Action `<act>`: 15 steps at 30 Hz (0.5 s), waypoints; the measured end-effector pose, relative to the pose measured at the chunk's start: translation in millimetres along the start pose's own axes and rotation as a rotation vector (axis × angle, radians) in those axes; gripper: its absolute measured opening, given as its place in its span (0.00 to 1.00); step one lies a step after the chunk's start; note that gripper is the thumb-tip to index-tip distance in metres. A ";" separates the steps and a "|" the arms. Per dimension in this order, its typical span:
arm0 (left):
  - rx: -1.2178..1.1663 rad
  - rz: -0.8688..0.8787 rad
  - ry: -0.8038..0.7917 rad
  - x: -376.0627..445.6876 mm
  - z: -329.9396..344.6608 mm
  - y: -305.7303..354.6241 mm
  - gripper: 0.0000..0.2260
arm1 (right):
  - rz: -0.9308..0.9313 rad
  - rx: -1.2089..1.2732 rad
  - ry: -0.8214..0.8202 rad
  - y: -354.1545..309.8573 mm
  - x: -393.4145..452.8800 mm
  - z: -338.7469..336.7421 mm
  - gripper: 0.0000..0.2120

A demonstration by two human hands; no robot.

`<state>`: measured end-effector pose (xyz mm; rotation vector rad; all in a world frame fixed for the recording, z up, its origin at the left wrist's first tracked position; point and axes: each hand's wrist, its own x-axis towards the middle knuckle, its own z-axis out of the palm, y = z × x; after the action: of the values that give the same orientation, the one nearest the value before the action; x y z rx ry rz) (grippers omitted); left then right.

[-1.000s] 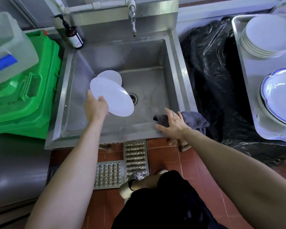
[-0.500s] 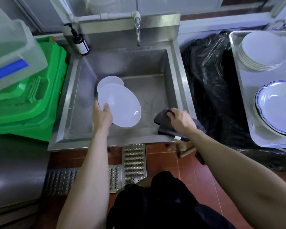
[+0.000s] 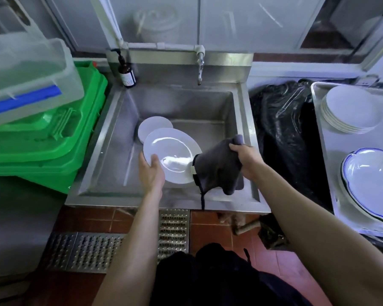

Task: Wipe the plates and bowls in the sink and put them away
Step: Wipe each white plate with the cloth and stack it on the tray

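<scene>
- Plate (image 3: 171, 156): held tilted over the sink (image 3: 164, 196), face turned up and toward the cloth, its long axis running from the sink's far left toward its near right.
- Left hand (image 3: 152, 173): curled on the plate's near-left rim, thumb laid on the face and fingers hidden beneath; the plate is carried by this hand alone.
- Right hand (image 3: 244, 159): closed on a bunched grey cloth (image 3: 217, 171), which hangs down inside the sink's near-right corner with a dark loop trailing over the front edge.
- Key relation: the cloth is placed just right of the plate, its left edge overlapping the plate's right rim as viewed; whether contact is made cannot be told. The right hand is therefore the nearer one to the unwiped face, and a short leftward sweep is judged to be all that is called for.
- Second plate (image 3: 155, 128): left resting against the sink's left wall, behind the held plate.
- Tray (image 3: 318, 120): set well right of the sink, loaded with stacked plates (image 3: 352, 112) and a blue-rimmed bowl (image 3: 372, 180); judged the likely put-away place.
</scene>
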<state>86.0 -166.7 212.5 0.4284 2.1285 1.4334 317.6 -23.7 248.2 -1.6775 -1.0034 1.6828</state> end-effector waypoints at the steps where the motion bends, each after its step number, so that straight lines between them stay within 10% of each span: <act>1: 0.003 0.023 0.011 3.6 -2.0 0.7 0.24 | -0.026 0.029 -0.001 -11.8 -1.9 4.5 0.09; 10: -0.173 0.101 -0.028 23.5 -15.9 19.2 0.25 | -0.817 -0.255 -0.079 -118.0 -54.4 82.1 0.07; 15: -0.339 0.002 0.044 41.7 -19.2 35.6 0.18 | -0.987 -1.022 -0.590 -37.5 -30.2 118.4 0.27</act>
<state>39.9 -145.2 240.4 0.2714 1.8661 1.7768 197.8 -41.5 289.0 -0.7228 -2.7078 0.9528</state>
